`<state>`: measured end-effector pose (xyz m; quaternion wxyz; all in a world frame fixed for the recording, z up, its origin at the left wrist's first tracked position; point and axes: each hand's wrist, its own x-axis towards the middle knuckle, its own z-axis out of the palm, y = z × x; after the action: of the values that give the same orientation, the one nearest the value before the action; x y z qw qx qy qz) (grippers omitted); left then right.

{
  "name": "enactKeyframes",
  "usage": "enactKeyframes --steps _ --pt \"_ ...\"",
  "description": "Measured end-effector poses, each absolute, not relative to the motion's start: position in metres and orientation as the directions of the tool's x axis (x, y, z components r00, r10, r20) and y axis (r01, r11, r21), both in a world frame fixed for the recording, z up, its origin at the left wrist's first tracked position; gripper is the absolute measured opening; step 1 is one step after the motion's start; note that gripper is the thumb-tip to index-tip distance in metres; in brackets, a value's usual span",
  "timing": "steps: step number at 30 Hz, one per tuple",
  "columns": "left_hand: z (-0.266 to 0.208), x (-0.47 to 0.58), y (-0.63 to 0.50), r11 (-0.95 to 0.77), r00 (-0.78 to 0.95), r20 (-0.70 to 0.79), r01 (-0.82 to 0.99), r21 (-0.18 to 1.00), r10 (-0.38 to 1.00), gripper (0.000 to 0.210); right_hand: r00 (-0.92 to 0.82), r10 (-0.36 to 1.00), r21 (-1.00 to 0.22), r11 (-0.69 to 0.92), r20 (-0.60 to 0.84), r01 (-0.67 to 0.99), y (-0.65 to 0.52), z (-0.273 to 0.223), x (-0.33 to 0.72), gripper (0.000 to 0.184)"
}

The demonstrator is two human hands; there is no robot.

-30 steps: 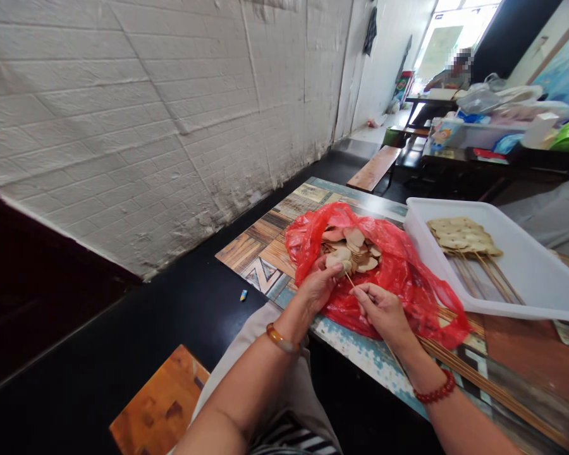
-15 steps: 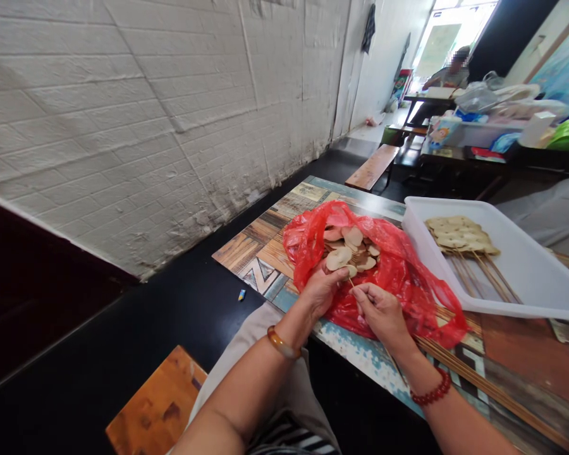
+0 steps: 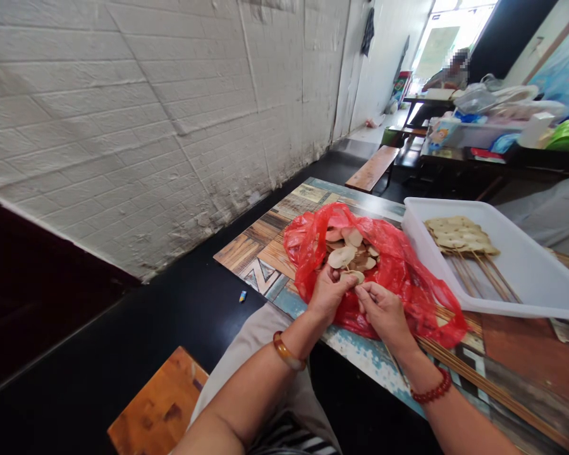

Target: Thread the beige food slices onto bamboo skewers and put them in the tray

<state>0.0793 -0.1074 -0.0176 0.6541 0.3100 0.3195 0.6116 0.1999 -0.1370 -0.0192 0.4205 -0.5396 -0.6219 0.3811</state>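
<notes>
My left hand (image 3: 328, 295) is closed around thin pale food slices, with one round slice (image 3: 353, 276) between thumb and fingers and another (image 3: 341, 256) just above. Close on its right, my right hand (image 3: 380, 311) pinches a thin bamboo skewer (image 3: 394, 361), whose shaft shows below the wrist. Its tip is near the slice by my left thumb; whether it pierces that slice I cannot tell. Both hands are over the mouth of a crumpled red plastic bag (image 3: 403, 265), where more slices (image 3: 353, 237) lie heaped.
A white tray (image 3: 540, 265) at right holds skewered slices (image 3: 462, 234). Bare bamboo skewers (image 3: 493, 385) lie along the patterned table (image 3: 256, 237). A wooden stool (image 3: 159, 404) stands at lower left, a bench (image 3: 373, 168) beyond the table. Farther back a person (image 3: 450, 76) sits at another table.
My left hand has moved slightly right, closer to my right hand. The slice at its thumb now sits up against my right fingertips. The bag and tray stay in place.
</notes>
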Motion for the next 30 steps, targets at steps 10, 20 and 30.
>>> enactKeyframes --steps 10,20,30 --pt "-0.023 0.074 -0.108 0.054 0.035 -0.041 -0.599 0.799 0.999 0.044 -0.042 0.998 -0.968 0.064 0.055 0.242 -0.134 -0.023 0.201 0.036" --pt "-0.023 0.071 -0.103 -0.007 -0.081 -0.059 -0.641 0.767 0.995 0.044 -0.073 0.996 -0.964 0.073 0.056 0.255 -0.137 -0.022 0.202 0.034" --pt "-0.017 0.061 -0.088 0.103 -0.003 -0.156 -0.742 0.663 0.988 0.040 -0.131 0.991 -0.968 0.029 -0.004 0.248 -0.139 -0.024 0.200 0.036"
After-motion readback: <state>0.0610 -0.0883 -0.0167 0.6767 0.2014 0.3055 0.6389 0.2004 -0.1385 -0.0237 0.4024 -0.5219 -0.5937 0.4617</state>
